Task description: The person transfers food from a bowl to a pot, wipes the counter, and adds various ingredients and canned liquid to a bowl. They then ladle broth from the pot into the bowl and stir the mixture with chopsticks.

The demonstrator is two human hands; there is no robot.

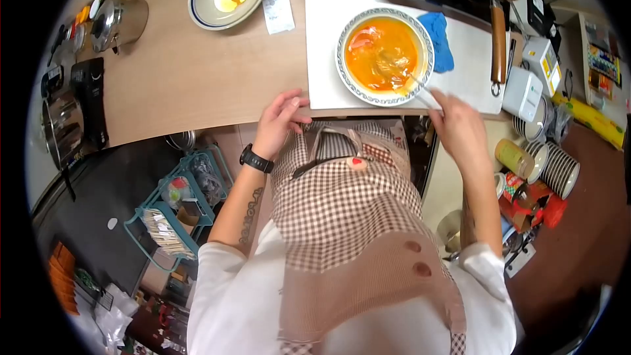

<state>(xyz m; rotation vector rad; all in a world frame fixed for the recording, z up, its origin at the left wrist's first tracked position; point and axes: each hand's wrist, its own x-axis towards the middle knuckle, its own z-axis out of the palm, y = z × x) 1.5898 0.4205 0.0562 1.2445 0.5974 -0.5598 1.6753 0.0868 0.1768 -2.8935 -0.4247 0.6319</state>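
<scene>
Looking down at the pale wood-toned table (158, 82), we see a round white ceramic bowl with a dark patterned rim (340, 57) standing on a flat white board (322, 92), filled partway with glossy orange liquid (380, 45). The right hand (460, 125), at the bowl's four-to-five o'clock, has its fingers closed around a thin, pale-handled utensil (426, 94), which crosses the rim near four o'clock and dips into the liquid; we cannot tell the shape of its submerged end. The left hand (284, 115), near eight o'clock, is half open at the table's edge, fingers loosely curved, and we make out nothing in its grasp. A crumpled blue cloth (439, 43) lies just beside the bowl toward three o'clock. Near two o'clock we find a dark frying pan with a brown handle (497, 46); toward ten, a white paper slip (279, 1) and, beyond it, a blue-rimmed grey dish (205, 8).
</scene>
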